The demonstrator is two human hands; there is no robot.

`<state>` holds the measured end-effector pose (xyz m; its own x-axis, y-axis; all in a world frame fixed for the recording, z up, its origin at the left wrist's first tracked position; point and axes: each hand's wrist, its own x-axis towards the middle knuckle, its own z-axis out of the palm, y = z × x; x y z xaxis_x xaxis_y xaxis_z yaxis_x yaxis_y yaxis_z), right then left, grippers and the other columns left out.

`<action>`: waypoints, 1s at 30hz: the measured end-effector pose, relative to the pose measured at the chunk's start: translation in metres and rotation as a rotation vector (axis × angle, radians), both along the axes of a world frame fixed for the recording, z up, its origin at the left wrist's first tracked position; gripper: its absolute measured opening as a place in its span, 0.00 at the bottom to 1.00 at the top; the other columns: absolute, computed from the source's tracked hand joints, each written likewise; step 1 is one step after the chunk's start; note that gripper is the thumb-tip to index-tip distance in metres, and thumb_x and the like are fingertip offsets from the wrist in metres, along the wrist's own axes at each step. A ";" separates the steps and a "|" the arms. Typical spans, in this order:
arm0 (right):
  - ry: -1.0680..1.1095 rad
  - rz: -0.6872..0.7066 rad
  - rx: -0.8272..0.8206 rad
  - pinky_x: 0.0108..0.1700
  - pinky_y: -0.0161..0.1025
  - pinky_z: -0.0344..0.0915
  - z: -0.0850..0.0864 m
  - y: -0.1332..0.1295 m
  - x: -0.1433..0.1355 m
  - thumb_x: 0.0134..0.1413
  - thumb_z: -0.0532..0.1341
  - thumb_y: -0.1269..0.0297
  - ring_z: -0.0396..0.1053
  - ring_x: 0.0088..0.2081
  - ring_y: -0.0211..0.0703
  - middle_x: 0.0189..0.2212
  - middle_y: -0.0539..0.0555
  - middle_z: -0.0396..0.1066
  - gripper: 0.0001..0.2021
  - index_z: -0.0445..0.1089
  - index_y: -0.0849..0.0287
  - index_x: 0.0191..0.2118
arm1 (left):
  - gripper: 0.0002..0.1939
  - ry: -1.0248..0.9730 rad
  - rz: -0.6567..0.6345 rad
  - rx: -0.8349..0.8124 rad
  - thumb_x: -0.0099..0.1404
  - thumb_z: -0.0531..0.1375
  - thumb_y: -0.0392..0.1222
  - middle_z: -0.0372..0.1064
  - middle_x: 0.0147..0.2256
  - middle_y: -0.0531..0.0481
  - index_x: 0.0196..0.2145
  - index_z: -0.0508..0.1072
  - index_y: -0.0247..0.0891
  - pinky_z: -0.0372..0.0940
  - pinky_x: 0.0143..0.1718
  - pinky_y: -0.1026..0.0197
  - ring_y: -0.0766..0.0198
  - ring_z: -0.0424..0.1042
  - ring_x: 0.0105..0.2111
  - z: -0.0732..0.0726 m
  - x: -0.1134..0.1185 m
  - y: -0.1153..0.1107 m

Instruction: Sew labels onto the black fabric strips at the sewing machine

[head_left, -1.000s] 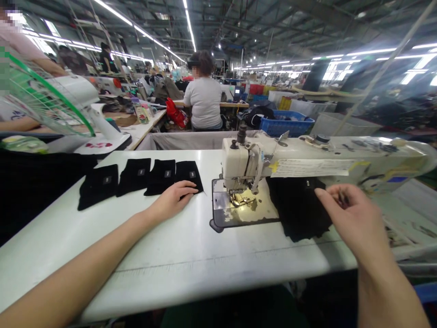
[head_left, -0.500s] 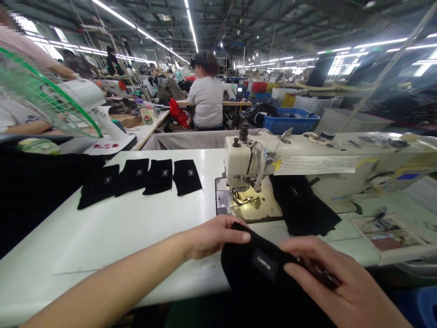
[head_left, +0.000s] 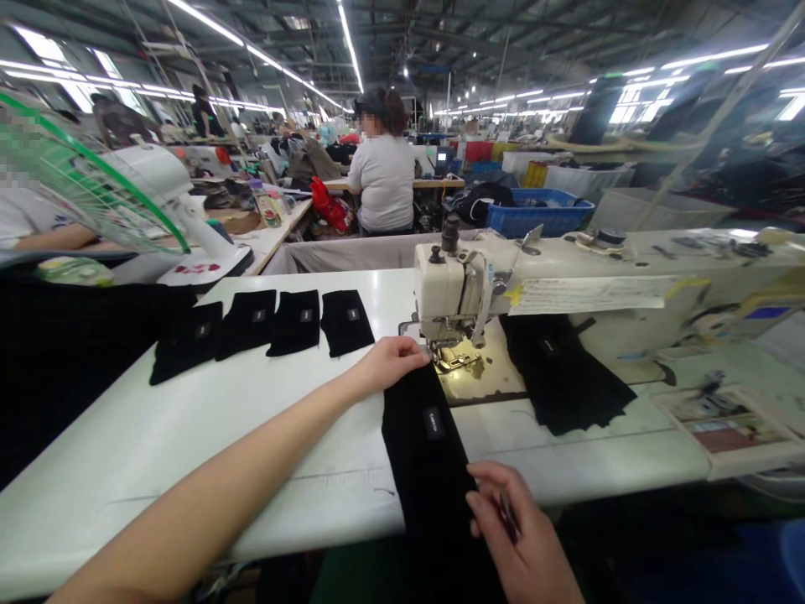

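Observation:
A black fabric piece (head_left: 428, 470) with a small dark label (head_left: 433, 423) runs from the sewing machine's foot down over the table's front edge. My left hand (head_left: 396, 362) pinches its far end, close beside the presser foot (head_left: 458, 362). Lower down, my right hand (head_left: 519, 524) grips the right edge between thumb and finger. Something dark and slim shows inside the right palm, too hidden to name. The sewing machine (head_left: 440, 289) stands just beyond my left hand, its metal plate lit yellow.
Several labelled black pieces (head_left: 347, 323) lie in a row at the left. Another black piece (head_left: 559, 377) lies under the machine arm. A parts tray (head_left: 723, 428) sits at the right. A green-rimmed fan (head_left: 126, 193) stands at the left; a person (head_left: 383, 180) sits ahead.
My left hand has moved forward to the presser foot with the fabric's end. The fabric has turned lengthwise and now lies across the table edge. My right hand has shifted left and lower.

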<state>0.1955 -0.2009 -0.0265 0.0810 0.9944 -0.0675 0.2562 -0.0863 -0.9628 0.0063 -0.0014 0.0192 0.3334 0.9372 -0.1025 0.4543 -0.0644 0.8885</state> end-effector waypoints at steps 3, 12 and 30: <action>-0.035 0.035 0.061 0.32 0.33 0.68 -0.007 -0.002 -0.005 0.66 0.55 0.45 0.70 0.26 0.39 0.23 0.48 0.70 0.20 0.74 0.55 0.43 | 0.11 0.239 -0.094 0.274 0.64 0.60 0.42 0.67 0.25 0.54 0.25 0.71 0.37 0.57 0.30 0.62 0.64 0.65 0.27 -0.006 0.006 0.001; -0.250 0.259 0.401 0.36 0.32 0.74 -0.008 0.009 0.011 0.66 0.57 0.67 0.76 0.32 0.40 0.35 0.52 0.77 0.12 0.73 0.53 0.51 | 0.05 0.535 -0.058 0.723 0.63 0.66 0.38 0.70 0.34 0.47 0.30 0.74 0.38 0.63 0.37 0.56 0.56 0.69 0.36 -0.014 0.011 -0.002; -0.653 0.240 0.782 0.36 0.36 0.75 0.004 0.021 0.013 0.68 0.51 0.73 0.77 0.35 0.44 0.38 0.58 0.77 0.13 0.73 0.62 0.45 | 0.13 0.522 -0.345 0.863 0.73 0.54 0.37 0.68 0.37 0.43 0.38 0.78 0.33 0.66 0.43 0.55 0.57 0.65 0.38 -0.020 -0.001 -0.004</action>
